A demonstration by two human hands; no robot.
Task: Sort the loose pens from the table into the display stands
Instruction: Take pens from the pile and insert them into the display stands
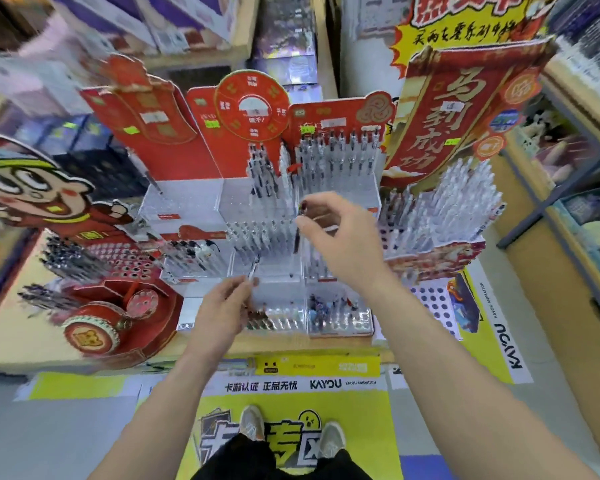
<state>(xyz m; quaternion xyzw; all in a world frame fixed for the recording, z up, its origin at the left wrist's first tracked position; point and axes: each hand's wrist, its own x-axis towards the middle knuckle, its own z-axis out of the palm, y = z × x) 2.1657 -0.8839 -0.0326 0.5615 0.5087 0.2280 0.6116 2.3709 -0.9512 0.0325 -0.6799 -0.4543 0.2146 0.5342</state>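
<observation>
My right hand [340,233] pinches a dark pen [298,233] between thumb and fingers, held upright over the clear stepped display stand [257,209] in the middle of the table. My left hand [222,306] pinches a thin clear pen [253,270] by its lower end, tip pointing up, in front of the lower trays. Near this hand's fingers a few dark pens [257,315] lie or stand in the front tray; motion blur hides the details. Rows of pens [333,154] stand in the back tier.
Red cardboard display backs [160,126] rise behind the stands. A full white pen stand [444,209] is at right, black pens [66,258] and a red drum-shaped display [94,336] at left. Shelves flank the aisle at right. My shoes [291,434] stand on a yellow floor mat.
</observation>
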